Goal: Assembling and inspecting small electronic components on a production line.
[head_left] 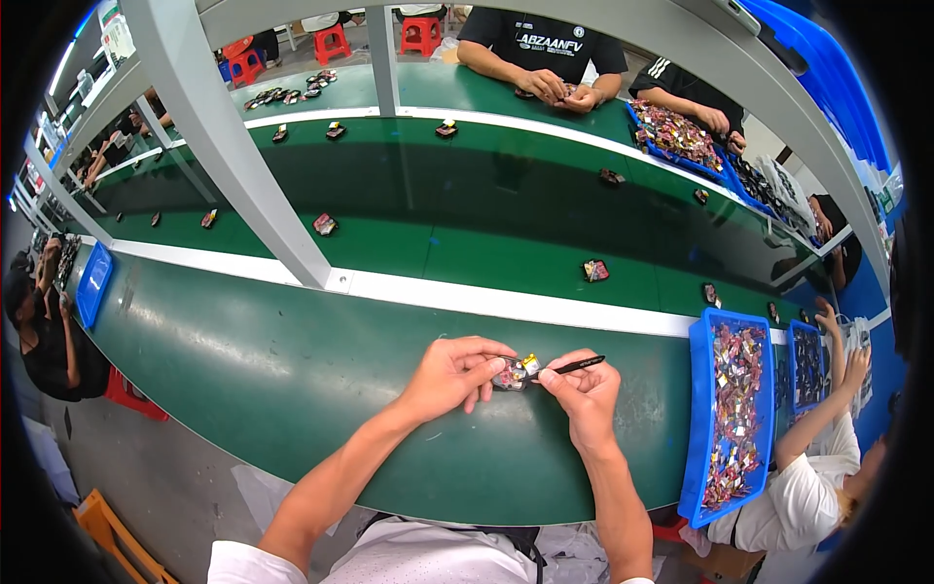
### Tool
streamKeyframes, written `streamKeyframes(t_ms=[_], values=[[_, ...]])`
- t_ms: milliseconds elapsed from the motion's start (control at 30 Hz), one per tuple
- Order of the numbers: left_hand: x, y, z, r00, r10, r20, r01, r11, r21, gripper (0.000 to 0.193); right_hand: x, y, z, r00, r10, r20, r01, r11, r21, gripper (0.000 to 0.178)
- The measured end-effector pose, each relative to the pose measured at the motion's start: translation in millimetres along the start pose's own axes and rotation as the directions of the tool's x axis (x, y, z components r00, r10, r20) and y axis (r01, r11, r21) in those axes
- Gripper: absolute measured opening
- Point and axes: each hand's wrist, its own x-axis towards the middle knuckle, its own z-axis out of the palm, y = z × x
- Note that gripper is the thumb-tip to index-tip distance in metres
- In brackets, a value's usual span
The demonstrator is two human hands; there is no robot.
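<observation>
Just above the green tabletop (321,360), my left hand (449,378) pinches a small black electronic casing (510,378) by its left side. Reddish wires show inside the casing, and a small silver and yellow piece (529,363) stands at its upper right. My right hand (587,397) grips black tweezers (581,365) like a pen. Their tip points left and meets the casing near the yellow piece; the exact contact is too small to make out.
At right stands a blue tray (697,419) of small red-wired parts. Beyond the white rail (418,292), a green conveyor belt (467,248) carries scattered casings, one of them (595,270) fairly near. A grey post (229,146) rises at left. Other people sit opposite and at both sides.
</observation>
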Motion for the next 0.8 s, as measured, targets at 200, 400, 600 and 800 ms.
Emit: streamKeyframes(t_ms=[200, 400, 600, 800], values=[[1, -5, 6, 1.000, -0.002, -0.010, 0.001, 0.995, -0.098, 0.025, -8, 5, 0, 0.971, -0.239, 0.012, 0.237, 0.954, -0.184, 0.013], [3, -7, 11, 0.999, 0.040, -0.027, -0.042, 0.992, -0.118, 0.026, -11, 7, 3, 0.866, -0.498, 0.043, 0.476, 0.795, -0.376, 0.012], [4, -10, 17, 0.998, 0.064, -0.030, -0.068, 0.986, -0.152, 0.026, -12, 7, 0, 0.817, -0.569, 0.093, 0.550, 0.720, -0.423, 0.013], [5, -11, 22, 0.995, 0.077, -0.062, -0.084, 0.989, -0.122, 0.024, -12, 6, -4, 0.820, -0.564, 0.098, 0.544, 0.715, -0.438, 0.013]])
